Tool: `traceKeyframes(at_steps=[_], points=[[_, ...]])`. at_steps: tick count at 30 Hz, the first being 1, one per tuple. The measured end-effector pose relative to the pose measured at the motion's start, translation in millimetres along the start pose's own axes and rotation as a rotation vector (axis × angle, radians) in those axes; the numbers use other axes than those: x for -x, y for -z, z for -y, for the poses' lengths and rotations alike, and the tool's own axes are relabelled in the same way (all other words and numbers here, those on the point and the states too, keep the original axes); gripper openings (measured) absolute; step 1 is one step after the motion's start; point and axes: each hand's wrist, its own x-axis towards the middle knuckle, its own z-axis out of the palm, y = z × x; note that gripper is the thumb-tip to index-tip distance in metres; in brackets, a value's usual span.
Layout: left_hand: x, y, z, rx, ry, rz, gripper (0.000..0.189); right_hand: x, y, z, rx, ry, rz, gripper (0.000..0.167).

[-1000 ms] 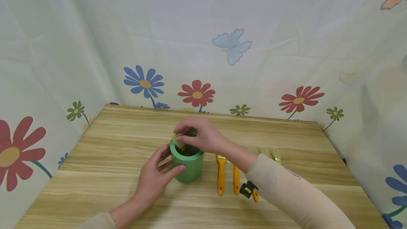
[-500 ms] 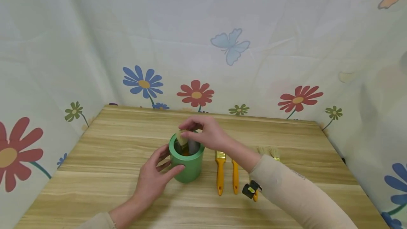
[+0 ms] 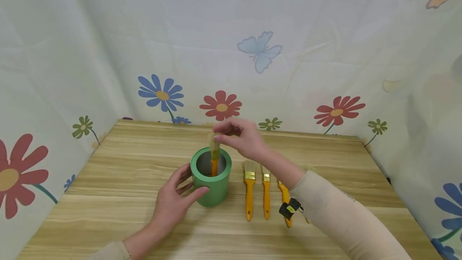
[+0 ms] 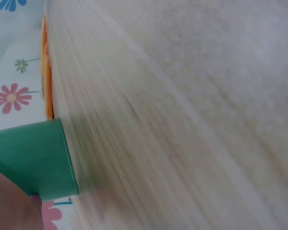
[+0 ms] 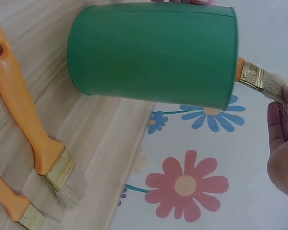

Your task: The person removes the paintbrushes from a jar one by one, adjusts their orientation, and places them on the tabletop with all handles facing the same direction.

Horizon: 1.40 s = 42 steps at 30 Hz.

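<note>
A green cylindrical container [image 3: 216, 191] stands upright on the wooden table. My left hand [image 3: 171, 202] holds its near left side, thumb toward me and fingers behind. In the left wrist view, part of that hand [image 4: 12, 203] shows against the green wall [image 4: 33, 158]. Above the opening, my right hand [image 3: 243, 139] pinches a paintbrush [image 3: 215, 155] by its pale bristles. The metal ferrule is above the rim, and the orange handle reaches down inside. In the right wrist view, the ferrule [image 5: 253, 75] sticks out past the rim, with fingertips on the bristles.
Several orange-handled paintbrushes lie side by side right of the container, including a wide one [image 3: 249, 191] and a narrower one [image 3: 266, 196]. My right forearm and a black wrist device [image 3: 288, 208] partly cover others. A flowered cloth [image 3: 306, 71] hangs behind the table.
My right hand has moved up and slightly right, drawing the paintbrush higher out of the container. The left hand keeps its hold, and the container stays in place.
</note>
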Motion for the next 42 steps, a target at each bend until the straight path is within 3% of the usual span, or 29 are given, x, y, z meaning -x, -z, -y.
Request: traceKeyframes(at_steps=[12,27,42], points=[[-0.1,0.2,-0.3,-0.003,-0.007,-0.003,0.08,-5.1,21,22,0.006,0.032,-0.095,0.02],[0.1,1.2,-0.4,-0.012,-0.004,-0.002,0.078,-3.7,63,48,-0.089,0.091,-0.267,0.023],[0.2,1.4,1.6,0.005,-0.002,-0.004,0.078,18.4,102,43,-0.136,0.032,-0.323,0.021]])
